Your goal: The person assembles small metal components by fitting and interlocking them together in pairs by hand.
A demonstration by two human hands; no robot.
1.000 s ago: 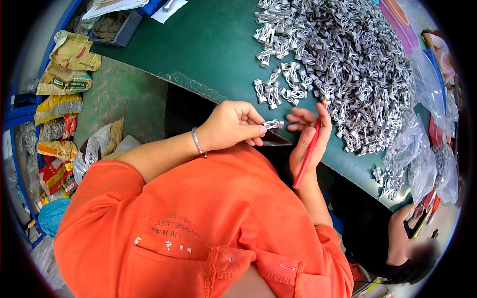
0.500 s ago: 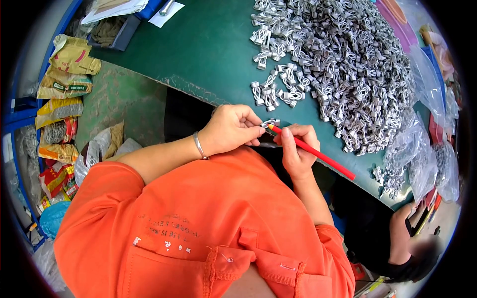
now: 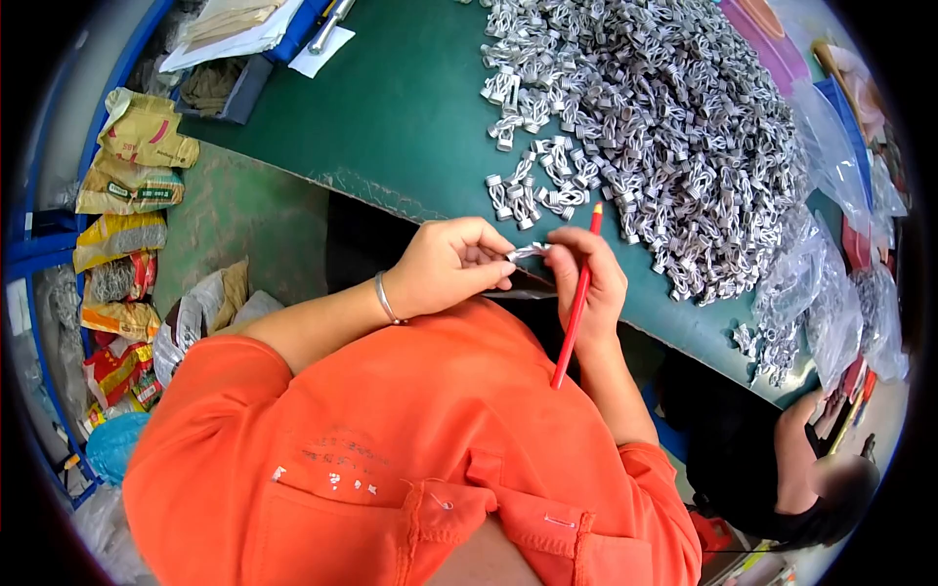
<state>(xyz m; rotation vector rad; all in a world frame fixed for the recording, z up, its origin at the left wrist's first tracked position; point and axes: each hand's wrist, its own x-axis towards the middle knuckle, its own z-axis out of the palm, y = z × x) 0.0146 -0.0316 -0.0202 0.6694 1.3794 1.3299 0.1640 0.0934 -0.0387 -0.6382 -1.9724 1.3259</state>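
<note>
Between my two hands, over the table edge, is a small silver looped metal part [image 3: 529, 252]. My left hand [image 3: 451, 262], a bracelet on its wrist, pinches the part's left end between thumb and fingertips. At its other end are the thumb and a finger of my right hand [image 3: 593, 283]. A red pencil [image 3: 575, 327] is tucked between the right hand's fingers, its tip pointing away from me and its shaft slanting down against the orange shirt. Just beyond the hands lie several loose metal parts [image 3: 529, 198] of the same looped kind.
A large heap of looped metal parts [image 3: 684, 137] covers the right of the green table [image 3: 391, 107]. Clear plastic bags [image 3: 831, 293] hang at its right end. A grey bin [image 3: 230, 93] stands back left, near printed sacks [image 3: 137, 186]. Another person [image 3: 752, 459] sits lower right.
The pencil tip has left the metal part, and the pencil has swung to a steeper slant in the right hand. The right thumb and finger now touch the part.
</note>
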